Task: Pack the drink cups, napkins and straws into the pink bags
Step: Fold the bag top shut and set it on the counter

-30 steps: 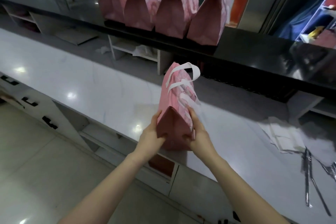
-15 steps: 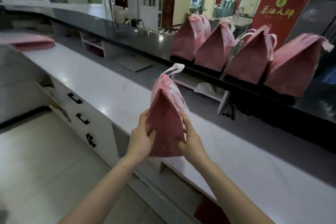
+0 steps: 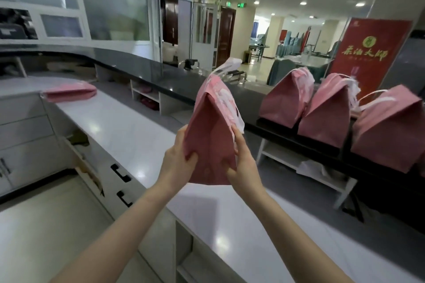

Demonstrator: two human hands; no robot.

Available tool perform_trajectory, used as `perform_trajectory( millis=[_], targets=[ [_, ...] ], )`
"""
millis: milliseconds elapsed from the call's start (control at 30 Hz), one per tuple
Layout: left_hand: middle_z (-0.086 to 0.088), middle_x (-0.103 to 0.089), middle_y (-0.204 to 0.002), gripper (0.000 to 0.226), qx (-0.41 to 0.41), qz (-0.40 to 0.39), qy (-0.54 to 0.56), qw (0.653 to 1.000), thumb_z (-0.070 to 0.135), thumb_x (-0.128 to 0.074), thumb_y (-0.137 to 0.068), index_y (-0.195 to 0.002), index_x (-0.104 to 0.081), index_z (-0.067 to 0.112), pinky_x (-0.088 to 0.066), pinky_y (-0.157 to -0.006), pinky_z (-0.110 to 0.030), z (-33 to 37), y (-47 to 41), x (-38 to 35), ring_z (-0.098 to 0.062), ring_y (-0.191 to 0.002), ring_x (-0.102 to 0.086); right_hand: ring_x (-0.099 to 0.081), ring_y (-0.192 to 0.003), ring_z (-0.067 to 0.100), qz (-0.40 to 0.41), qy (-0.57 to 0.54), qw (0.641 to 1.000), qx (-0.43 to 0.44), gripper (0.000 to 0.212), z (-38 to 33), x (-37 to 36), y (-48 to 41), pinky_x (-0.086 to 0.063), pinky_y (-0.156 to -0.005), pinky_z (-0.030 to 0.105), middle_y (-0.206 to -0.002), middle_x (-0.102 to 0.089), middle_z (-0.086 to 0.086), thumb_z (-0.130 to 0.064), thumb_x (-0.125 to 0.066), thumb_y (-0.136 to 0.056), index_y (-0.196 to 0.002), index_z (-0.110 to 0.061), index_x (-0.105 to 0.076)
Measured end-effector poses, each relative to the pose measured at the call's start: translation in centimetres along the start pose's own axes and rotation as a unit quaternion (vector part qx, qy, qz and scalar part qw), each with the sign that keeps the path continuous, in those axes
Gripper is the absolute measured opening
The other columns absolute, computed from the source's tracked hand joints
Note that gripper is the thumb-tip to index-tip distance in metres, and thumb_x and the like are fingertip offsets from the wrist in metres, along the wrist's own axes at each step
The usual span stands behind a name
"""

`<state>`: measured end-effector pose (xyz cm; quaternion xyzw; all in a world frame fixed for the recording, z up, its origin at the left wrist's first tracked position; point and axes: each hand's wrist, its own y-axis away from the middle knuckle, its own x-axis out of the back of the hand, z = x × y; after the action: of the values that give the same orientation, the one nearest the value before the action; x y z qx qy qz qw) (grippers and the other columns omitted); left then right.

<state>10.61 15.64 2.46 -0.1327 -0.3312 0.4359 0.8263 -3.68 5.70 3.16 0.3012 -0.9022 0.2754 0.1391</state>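
Pink bag (image 3: 211, 145) in our hands stands upright over the near edge of the white counter (image 3: 128, 126). That counter is the largest thing before us and runs from lower right away to the far left. Behind it rises the black counter (image 3: 147, 69), a step higher and curving leftward. Beyond its right part a red sign (image 3: 368, 53) with gold characters stands upright. In front of the sign a row of three pink bags (image 3: 326, 108) sits side by side on the black counter, each folded to a peak. Our own bag is peaked the same way, and its white handles (image 3: 226, 69) stick up at the top. We cannot tell whether its base touches the counter. At the far left end a flat pile of pink bags (image 3: 71, 92) lies on the work surface. Our left grip (image 3: 177, 163) is clamped on the bag's left edge, thumb on the near face. Our right grip (image 3: 241, 165) is clamped on its right edge.
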Motion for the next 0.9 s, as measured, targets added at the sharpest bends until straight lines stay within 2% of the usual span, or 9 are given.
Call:
perform_trajectory(
  millis=[133,233,333,400,500,633,767,833,900],
  targets=[
    [0.009,-0.059,-0.091,0.068,-0.020,0.002,-0.002,1.000,0.006,-0.050,-0.082,-0.132,-0.027,0.046,-0.035,-0.056,-0.007,-1.0,-5.8,-0.8,-0.016,-0.072,-0.052,-0.050,-0.127,0.016,0.038,0.002,0.999,0.027,0.096,0.9,-1.1,-5.5,-0.047,-0.101,0.042,-0.147,-0.044,-0.008,0.006,-0.054,-0.079,-0.145,-0.053,-0.018],
    [0.012,-0.058,-0.094,0.070,-0.031,0.008,0.004,0.999,0.005,-0.052,-0.081,-0.131,-0.029,0.047,-0.038,-0.056,-0.003,-1.1,-9.9,-1.7,-0.008,-0.071,-0.049,-0.050,-0.128,0.018,0.048,-0.006,0.998,0.040,0.097,1.5,-1.2,-9.4,-0.047,-0.101,0.045,-0.147,-0.044,-0.007,0.009,-0.054,-0.078,-0.145,-0.053,-0.019],
    [0.012,-0.059,-0.091,0.071,-0.041,-0.016,0.018,0.999,0.006,-0.053,-0.081,-0.129,-0.030,0.052,-0.038,-0.056,-0.001,-1.2,-14.8,-3.6,0.000,-0.064,-0.050,-0.053,-0.124,0.025,0.075,-0.011,0.996,0.037,0.099,2.8,-0.6,-13.8,-0.047,-0.101,0.048,-0.140,-0.050,0.002,0.009,-0.054,-0.079,-0.144,-0.056,-0.018],
    [0.010,-0.062,-0.089,0.071,-0.048,-0.031,0.026,0.998,0.007,-0.053,-0.081,-0.128,-0.029,0.054,-0.040,-0.055,-0.006,-1.5,-18.2,-5.1,-0.002,-0.066,-0.054,-0.054,-0.122,0.025,0.101,-0.009,0.994,0.038,0.099,3.9,-0.1,-16.6,-0.048,-0.099,0.048,-0.138,-0.052,0.003,0.007,-0.055,-0.079,-0.143,-0.058,-0.018],
    [0.008,-0.064,-0.094,0.072,-0.056,-0.059,0.043,0.996,0.006,-0.052,-0.082,-0.129,-0.028,0.056,-0.042,-0.060,-0.018,-2.6,-21.7,-7.5,-0.011,-0.076,-0.059,-0.054,-0.123,0.018,0.136,-0.005,0.990,0.032,0.100,5.9,-0.3,-19.5,-0.049,-0.099,0.046,-0.143,-0.047,-0.006,0.007,-0.056,-0.079,-0.143,-0.059,-0.019],
    [0.018,-0.061,-0.086,0.075,-0.052,-0.101,0.068,0.991,0.004,-0.050,-0.081,-0.127,-0.027,0.058,-0.042,-0.057,-0.005,-5.2,-25.2,-11.0,0.005,-0.072,-0.059,-0.057,-0.118,0.017,0.160,0.022,0.987,0.006,0.099,9.0,-0.7,-22.8,-0.051,-0.096,0.044,-0.138,-0.051,-0.005,0.007,-0.057,-0.079,-0.142,-0.060,-0.020],
    [0.019,-0.062,-0.089,0.077,-0.053,-0.161,0.104,0.980,0.000,-0.049,-0.079,-0.129,-0.029,0.054,-0.041,-0.060,-0.002,-8.2,-28.7,-14.6,0.014,-0.079,-0.058,-0.048,-0.126,0.005,0.175,0.048,0.983,-0.039,0.098,12.2,-1.2,-25.7,-0.047,-0.102,0.032,-0.143,-0.043,-0.015,0.010,-0.054,-0.078,-0.144,-0.055,-0.022],
    [0.020,-0.061,-0.089,0.077,-0.061,-0.185,0.116,0.974,-0.001,-0.048,-0.080,-0.127,-0.030,0.057,-0.041,-0.060,-0.002,-9.6,-30.3,-16.3,0.014,-0.080,-0.059,-0.042,-0.127,-0.003,0.193,0.066,0.978,-0.055,0.097,13.5,-1.6,-26.9,-0.039,-0.101,0.013,-0.141,-0.038,-0.019,0.010,-0.054,-0.077,-0.145,-0.052,-0.023],
    [0.018,-0.062,-0.092,0.076,-0.070,-0.211,0.133,0.966,0.000,-0.047,-0.083,-0.127,-0.029,0.059,-0.042,-0.061,-0.003,-10.9,-32.1,-17.8,0.013,-0.083,-0.059,-0.040,-0.122,-0.009,0.212,0.090,0.971,-0.062,0.096,14.7,-2.0,-28.4,-0.030,-0.091,-0.003,-0.138,-0.038,-0.019,0.009,-0.056,-0.077,-0.145,-0.051,-0.024]
  ],
)
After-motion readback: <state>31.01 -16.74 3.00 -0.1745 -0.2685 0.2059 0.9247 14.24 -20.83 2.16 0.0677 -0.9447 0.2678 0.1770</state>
